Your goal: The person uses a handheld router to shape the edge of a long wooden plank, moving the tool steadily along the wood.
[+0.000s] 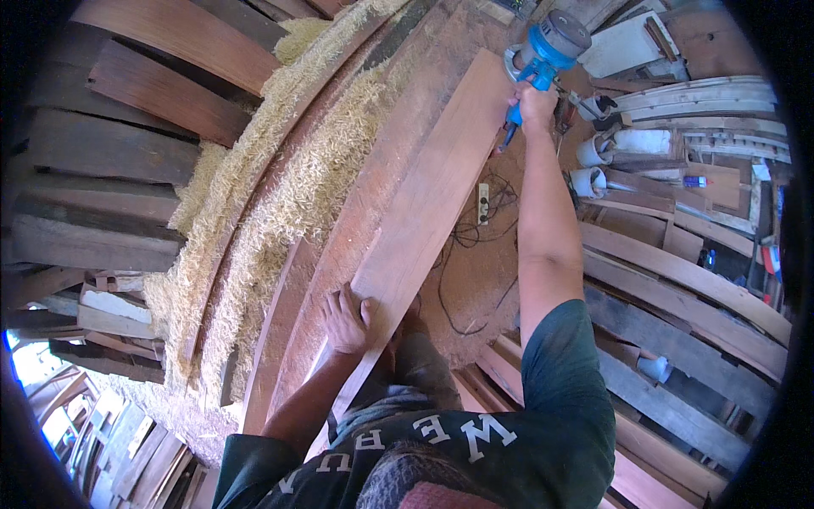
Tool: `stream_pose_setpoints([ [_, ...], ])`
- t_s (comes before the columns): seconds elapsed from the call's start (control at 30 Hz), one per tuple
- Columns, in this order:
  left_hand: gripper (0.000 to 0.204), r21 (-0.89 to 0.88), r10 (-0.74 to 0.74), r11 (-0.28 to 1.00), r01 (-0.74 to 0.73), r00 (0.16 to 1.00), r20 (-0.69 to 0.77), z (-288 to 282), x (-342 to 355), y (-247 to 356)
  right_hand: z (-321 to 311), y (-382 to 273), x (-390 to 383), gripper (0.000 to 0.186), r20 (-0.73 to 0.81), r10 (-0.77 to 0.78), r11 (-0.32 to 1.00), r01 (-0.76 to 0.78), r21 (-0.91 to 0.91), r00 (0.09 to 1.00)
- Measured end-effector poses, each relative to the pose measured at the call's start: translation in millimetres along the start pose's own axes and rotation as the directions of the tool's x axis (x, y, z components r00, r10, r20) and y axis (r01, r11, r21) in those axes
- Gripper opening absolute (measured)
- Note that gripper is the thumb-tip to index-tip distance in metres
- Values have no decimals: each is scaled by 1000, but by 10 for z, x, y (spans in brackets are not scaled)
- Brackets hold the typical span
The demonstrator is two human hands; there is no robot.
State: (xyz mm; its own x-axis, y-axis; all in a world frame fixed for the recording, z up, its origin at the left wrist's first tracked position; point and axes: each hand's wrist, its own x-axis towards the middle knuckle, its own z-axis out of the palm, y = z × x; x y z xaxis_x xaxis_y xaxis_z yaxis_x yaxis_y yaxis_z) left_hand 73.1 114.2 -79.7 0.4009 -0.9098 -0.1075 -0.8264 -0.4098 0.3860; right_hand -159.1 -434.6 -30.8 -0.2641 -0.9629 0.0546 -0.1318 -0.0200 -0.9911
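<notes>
A long, smooth reddish-brown plank (pixel 437 182) runs from beside my body up to the far right. At its far end a blue router (pixel 549 51) with a grey motor top sits against the plank's right edge. My right hand (pixel 536 106) is closed round the router's handle, with that arm stretched out. Close to my body, my left hand (pixel 346 322) rests with spread fingers on the near part of the plank, near its left edge. The router's bit is hidden from view.
Curly pale wood shavings (pixel 297 191) lie heaped left of the plank. Stacked boards (pixel 110 148) fill the far left, and more timber (pixel 678 280) lies at the right. A white power strip (pixel 483 204) and dark cables (pixel 462 297) lie on the dusty floor.
</notes>
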Motion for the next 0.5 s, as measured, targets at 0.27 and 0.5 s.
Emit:
stream_pose_setpoints([
  [0.27,66,-64,-45,997,47,999,27,-52,39,80,-108,-72,-1211,28,27,114,991,-112,-74,993],
  [0.5,63,-70,-41,997,43,999,29,-85,8,65,-170,-550,-4029,28,71,266,958,-255,-130,961],
])
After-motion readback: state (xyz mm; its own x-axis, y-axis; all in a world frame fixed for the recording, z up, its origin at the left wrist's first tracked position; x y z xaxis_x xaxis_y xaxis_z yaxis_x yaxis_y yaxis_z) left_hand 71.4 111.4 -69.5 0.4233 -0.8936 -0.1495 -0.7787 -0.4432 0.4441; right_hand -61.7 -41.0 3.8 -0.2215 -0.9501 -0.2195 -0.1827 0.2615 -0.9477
